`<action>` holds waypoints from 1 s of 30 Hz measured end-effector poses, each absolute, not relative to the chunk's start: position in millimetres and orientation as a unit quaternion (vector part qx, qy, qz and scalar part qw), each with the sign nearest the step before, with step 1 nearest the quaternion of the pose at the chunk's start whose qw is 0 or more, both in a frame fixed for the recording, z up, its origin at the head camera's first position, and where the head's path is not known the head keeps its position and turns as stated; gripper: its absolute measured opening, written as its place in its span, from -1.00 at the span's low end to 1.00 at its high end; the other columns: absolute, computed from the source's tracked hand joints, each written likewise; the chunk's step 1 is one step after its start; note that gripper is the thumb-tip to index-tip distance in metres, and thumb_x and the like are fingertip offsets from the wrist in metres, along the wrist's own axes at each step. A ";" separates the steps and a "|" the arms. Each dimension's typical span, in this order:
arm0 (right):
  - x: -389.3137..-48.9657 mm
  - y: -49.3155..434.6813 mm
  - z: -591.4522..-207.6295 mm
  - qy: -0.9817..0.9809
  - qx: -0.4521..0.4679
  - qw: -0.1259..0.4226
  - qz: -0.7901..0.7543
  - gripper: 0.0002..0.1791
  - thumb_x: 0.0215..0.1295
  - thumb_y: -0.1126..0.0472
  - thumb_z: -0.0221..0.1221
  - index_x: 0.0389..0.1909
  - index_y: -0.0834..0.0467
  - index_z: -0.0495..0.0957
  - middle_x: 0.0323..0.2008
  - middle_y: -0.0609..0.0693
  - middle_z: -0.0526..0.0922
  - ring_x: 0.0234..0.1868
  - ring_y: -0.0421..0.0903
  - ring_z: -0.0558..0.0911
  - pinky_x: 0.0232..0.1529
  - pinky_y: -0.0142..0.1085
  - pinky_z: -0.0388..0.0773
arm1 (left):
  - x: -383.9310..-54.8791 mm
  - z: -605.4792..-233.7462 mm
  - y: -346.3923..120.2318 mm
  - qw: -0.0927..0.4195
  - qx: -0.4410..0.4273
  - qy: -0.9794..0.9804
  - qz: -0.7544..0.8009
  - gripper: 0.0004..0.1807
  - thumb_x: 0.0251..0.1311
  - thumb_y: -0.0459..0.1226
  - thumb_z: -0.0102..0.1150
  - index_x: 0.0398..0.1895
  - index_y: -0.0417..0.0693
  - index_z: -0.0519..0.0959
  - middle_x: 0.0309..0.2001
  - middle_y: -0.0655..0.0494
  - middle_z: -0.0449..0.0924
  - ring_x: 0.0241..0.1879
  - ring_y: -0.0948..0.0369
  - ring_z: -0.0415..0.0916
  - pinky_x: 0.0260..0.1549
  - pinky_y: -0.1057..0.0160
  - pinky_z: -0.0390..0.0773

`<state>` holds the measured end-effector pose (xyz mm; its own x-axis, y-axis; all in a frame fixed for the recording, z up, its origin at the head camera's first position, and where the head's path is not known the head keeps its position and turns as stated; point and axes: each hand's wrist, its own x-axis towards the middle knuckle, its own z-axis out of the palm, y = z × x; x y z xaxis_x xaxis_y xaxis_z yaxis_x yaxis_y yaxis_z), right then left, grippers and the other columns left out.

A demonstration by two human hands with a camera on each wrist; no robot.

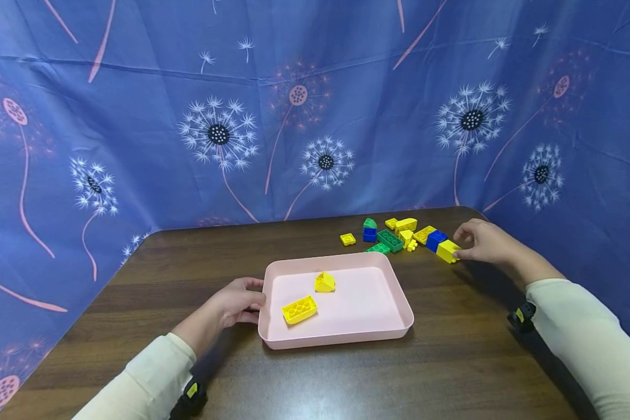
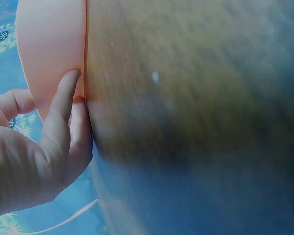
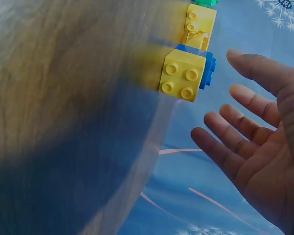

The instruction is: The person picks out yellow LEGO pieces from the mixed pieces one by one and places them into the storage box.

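Observation:
My left hand [image 1: 236, 303] is at the left side of a pink tray [image 1: 359, 303]. In the left wrist view its fingers [image 2: 63, 98] touch the outer wall of the tray [image 2: 51, 39]. Inside the tray lie a yellow rectangular brick [image 1: 300, 310] and a yellow sloped brick [image 1: 324, 282]. My right hand [image 1: 485, 242] is beside a yellow block [image 1: 448, 251] at the near end of a row with a blue brick [image 1: 436, 240]. In the right wrist view the right fingers are spread, apart from the yellow studded block [image 3: 182, 76].
Left of the row lie a green brick [image 1: 389, 240], a blue brick [image 1: 370, 234], a small yellow brick [image 1: 348, 239] and several more pieces. The wooden table [image 1: 451, 361] meets a blue dandelion-print cloth [image 1: 378, 116] behind.

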<state>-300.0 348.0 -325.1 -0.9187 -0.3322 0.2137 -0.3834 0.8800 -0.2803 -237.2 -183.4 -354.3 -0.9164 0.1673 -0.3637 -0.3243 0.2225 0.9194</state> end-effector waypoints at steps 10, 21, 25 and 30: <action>-318.6 339.9 -331.6 -0.969 0.120 0.021 0.215 -0.43 0.06 0.07 0.40 -0.11 0.46 0.50 -0.15 0.33 0.60 -0.10 0.30 0.58 -0.12 0.16 0.55 | -237.1 -354.1 -184.8 0.197 -0.050 0.756 0.622 -0.31 0.00 -0.51 0.01 0.31 -0.39 0.18 -0.21 -0.23 0.60 -0.36 0.10 0.60 -0.26 -0.04 0.67; -327.5 340.1 -339.9 -0.970 0.091 -0.023 0.224 -0.40 0.08 0.11 0.37 -0.10 0.56 0.45 -0.26 0.34 0.59 -0.42 -0.02 0.63 -0.45 -0.19 0.65 | -237.6 -352.9 -184.9 0.202 -0.040 0.756 0.621 -0.29 -0.05 -0.52 0.00 0.31 -0.40 0.18 -0.21 -0.21 0.59 -0.36 0.11 0.59 -0.27 0.00 0.67; -328.3 340.6 -340.8 -0.968 0.082 -0.038 0.235 -0.44 0.10 0.16 0.34 -0.11 0.58 0.46 -0.31 0.29 0.60 -0.45 -0.04 0.63 -0.43 -0.20 0.67 | -238.0 -354.0 -185.7 0.201 -0.034 0.756 0.622 -0.29 -0.05 -0.51 -0.01 0.30 -0.41 0.17 -0.24 -0.19 0.60 -0.37 0.12 0.59 -0.29 0.03 0.67; -327.6 340.5 -339.9 -0.970 0.078 -0.041 0.229 -0.46 0.12 0.16 0.32 -0.11 0.58 0.46 -0.32 0.29 0.60 -0.48 -0.06 0.63 -0.41 -0.19 0.67 | -238.4 -355.8 -184.9 0.197 -0.034 0.753 0.627 -0.29 -0.06 -0.51 0.00 0.29 -0.40 0.19 -0.26 -0.19 0.61 -0.38 0.12 0.60 -0.31 0.03 0.68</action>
<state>-327.6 340.5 -339.9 -0.9845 -0.1693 -0.0446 -0.1316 0.8834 -0.4497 -238.4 -184.9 -355.8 -0.9198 0.1958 -0.3401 -0.2991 0.2113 0.9305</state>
